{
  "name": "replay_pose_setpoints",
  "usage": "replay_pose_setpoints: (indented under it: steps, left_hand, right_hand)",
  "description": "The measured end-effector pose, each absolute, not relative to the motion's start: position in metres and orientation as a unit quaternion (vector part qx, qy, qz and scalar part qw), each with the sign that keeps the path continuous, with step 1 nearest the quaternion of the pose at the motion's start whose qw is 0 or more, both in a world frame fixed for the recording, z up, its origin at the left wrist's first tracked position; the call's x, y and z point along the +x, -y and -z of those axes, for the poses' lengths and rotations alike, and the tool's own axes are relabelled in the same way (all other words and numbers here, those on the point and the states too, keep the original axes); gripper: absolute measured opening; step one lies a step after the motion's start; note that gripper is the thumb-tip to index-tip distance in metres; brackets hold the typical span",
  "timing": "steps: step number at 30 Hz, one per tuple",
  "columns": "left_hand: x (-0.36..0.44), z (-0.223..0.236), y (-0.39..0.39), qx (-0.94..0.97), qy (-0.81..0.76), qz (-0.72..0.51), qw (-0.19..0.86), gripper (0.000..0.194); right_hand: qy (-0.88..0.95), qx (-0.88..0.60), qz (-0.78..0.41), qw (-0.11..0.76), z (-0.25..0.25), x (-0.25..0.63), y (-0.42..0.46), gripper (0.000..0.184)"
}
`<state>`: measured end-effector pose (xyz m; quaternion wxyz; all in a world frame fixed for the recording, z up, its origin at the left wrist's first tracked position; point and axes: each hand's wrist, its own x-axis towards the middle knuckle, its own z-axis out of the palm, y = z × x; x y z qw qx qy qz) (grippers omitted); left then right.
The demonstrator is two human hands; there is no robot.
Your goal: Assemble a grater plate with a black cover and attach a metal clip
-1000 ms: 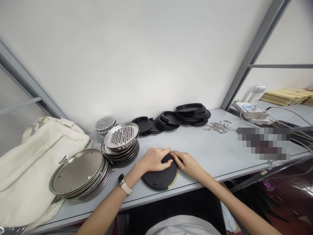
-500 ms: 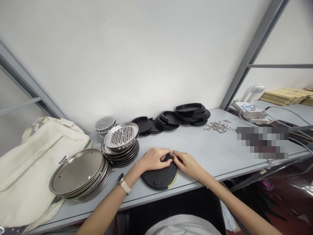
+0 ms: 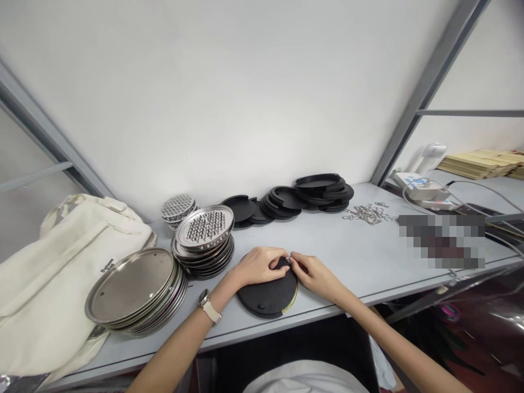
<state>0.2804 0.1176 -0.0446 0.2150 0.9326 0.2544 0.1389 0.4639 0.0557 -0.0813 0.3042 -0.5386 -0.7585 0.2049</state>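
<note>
Left hand (image 3: 262,266) rests on black disc (image 3: 268,299), can't tell its grip; right hand (image 3: 313,275) pinches small metal piece (image 3: 288,260) at disc's far edge

On the left wrist, just above the left hand (image 3: 262,266), a watch (image 3: 203,297) is worn. Its small case is shaped with rounded corners and is finished in silvery metal around a dark face; it is held by a cream strap (image 3: 213,313), on which any fine markings are too small to be made out. The right hand (image 3: 314,274) and its wrist are bare, and both forearms are uncovered as far as they can be seen. Below the front edge of the table (image 3: 335,240), a pale grey-white garment (image 3: 305,377) is partly seen, its cloth softly creased.
</note>
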Motion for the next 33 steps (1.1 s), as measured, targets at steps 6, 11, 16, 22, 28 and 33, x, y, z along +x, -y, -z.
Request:
replay_pose_setpoints:
  steps: [6, 11, 16, 22, 28, 33]
  left_hand:
    - [0.2802, 0.0454, -0.1183, 0.935, -0.241, -0.150, 0.212, 0.020]
    - [0.2809, 0.0456, -0.1188, 0.934, -0.235, -0.157, 0.219, 0.020]
    - [0.2818, 0.0458, -0.1189, 0.930, -0.241, -0.162, 0.226, 0.018]
    - [0.2817, 0.0449, -0.1193, 0.926, -0.245, -0.159, 0.239, 0.019]
    - [0.2818, 0.0459, -0.1202, 0.926, -0.239, -0.162, 0.242, 0.021]
    - [0.2804, 0.0470, -0.1230, 0.931, -0.231, -0.168, 0.226, 0.018]
  right_hand:
    - [0.749, -0.537, -0.225, 0.316, 0.0804, 0.4648, -0.0557, 0.031]
    - [0.743, -0.536, -0.238, 0.322, 0.0806, 0.4655, -0.0558, 0.032]
    - [0.738, -0.536, -0.240, 0.331, 0.0816, 0.4656, -0.0559, 0.031]
    - [0.734, -0.535, -0.255, 0.331, 0.0823, 0.4665, -0.0565, 0.031]
    - [0.729, -0.534, -0.271, 0.333, 0.0815, 0.4663, -0.0559, 0.031]
    - [0.711, -0.529, -0.296, 0.357, 0.0808, 0.4694, -0.0569, 0.033]
